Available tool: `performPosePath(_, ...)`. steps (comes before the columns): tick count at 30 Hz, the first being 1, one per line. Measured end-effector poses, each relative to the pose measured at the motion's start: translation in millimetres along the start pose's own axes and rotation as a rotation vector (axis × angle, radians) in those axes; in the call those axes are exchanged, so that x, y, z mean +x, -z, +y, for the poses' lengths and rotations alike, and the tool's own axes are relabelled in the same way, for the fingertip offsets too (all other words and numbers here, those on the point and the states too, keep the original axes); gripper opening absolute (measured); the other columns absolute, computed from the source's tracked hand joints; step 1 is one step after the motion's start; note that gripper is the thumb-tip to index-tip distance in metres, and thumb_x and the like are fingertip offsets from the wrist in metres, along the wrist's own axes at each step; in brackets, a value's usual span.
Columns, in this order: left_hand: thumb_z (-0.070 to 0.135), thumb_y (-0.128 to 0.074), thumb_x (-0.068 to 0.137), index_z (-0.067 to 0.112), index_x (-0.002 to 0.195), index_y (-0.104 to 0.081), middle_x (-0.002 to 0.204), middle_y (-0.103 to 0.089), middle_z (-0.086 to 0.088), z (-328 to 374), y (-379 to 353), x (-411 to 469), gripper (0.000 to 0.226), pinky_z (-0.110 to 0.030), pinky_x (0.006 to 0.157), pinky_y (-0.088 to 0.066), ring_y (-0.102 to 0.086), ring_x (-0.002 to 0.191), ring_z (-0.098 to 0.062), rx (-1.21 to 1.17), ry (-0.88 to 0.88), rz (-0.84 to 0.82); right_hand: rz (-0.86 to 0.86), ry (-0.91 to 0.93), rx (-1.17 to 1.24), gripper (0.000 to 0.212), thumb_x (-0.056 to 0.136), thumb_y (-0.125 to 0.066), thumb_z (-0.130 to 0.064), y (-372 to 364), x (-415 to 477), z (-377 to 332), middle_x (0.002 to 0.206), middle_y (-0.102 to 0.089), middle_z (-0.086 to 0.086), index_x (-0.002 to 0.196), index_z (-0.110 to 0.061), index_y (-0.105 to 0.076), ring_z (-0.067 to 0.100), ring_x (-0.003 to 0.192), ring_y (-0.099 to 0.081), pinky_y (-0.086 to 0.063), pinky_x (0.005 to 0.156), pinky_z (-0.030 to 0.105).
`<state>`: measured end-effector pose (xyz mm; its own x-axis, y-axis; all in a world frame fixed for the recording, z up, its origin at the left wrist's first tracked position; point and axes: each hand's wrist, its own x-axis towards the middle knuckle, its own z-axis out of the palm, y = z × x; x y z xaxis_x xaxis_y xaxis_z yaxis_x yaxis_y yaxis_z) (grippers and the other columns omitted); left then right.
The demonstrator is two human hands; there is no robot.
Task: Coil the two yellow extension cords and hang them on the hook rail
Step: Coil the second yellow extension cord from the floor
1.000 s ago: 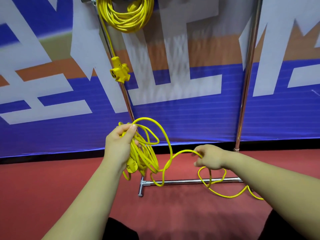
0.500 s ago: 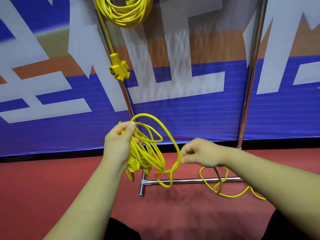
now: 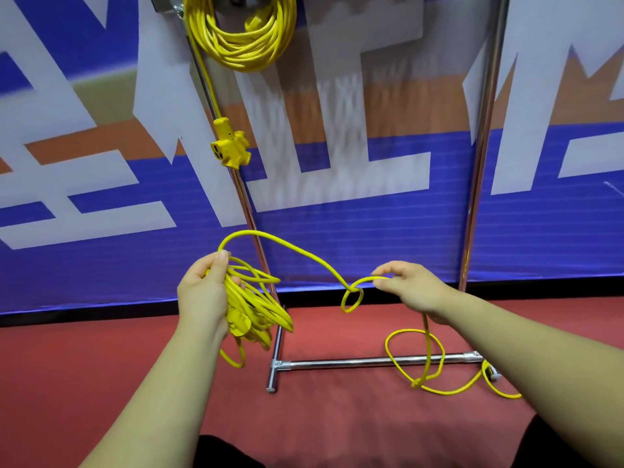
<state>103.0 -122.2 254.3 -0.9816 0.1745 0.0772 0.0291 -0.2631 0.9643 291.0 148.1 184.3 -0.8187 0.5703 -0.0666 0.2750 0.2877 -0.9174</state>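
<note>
right hand (image 3: 415, 288) drew away, pinching cord (image 3: 304, 253) strung from left hand (image 3: 202, 292), whose grip clenches the rest.

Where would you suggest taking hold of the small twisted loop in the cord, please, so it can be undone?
Probably pinch the loop at its lower curve, coming from the right with the right hand, which pinches the cord just beside it. The ring hangs free below its crossing, clear of the bundle in the left hand.
</note>
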Motion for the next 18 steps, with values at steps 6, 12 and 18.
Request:
performPosePath(6, 0.025, -0.068, 0.096, 0.011, 0.107, -0.068, 0.061, -0.057, -0.007, -1.2, 4.7, 2.7, 0.018, -0.033, 0.056, -0.053, -0.057, 0.053, -0.020, -0.031, 0.049, 0.050, 0.322, -0.158, 0.298, 0.019, 0.094, -0.065, -0.033, 2.4, 4.6, 0.0, 0.068, -0.057, 0.000, 0.094, -0.016, -0.073, 0.015, 0.054, -0.044, -0.033, 0.051, 0.025)
performPosePath(12, 0.025, -0.068, 0.096, 0.013, 0.101, -0.069, 0.061, -0.058, -0.006, -0.6, 4.3, -1.8, 0.014, -0.034, 0.056, -0.052, -0.057, 0.055, -0.021, -0.005, 0.036, 0.036, 0.173, -0.191, 0.130, 0.024, 0.097, -0.059, -0.029, -1.8, -4.2, 2.9, 0.069, -0.052, 0.005, 0.085, -0.015, -0.075, 0.020, 0.059, -0.039, -0.032, 0.056, 0.031)
performPosePath(18, 0.023, -0.067, 0.096, 0.012, 0.095, -0.070, 0.059, -0.054, -0.008, 4.8, 2.2, -10.9, 0.011, -0.032, 0.052, -0.054, -0.054, 0.048, -0.019, 0.053, 0.023, -0.108, 0.066, 0.160, -0.151, 0.012, 0.092, -0.067, -0.037, 0.1, -16.0, -19.9, 0.084, -0.071, -0.019, 0.097, -0.035, -0.077, 0.002, 0.076, -0.060, -0.044, 0.070, 0.020)
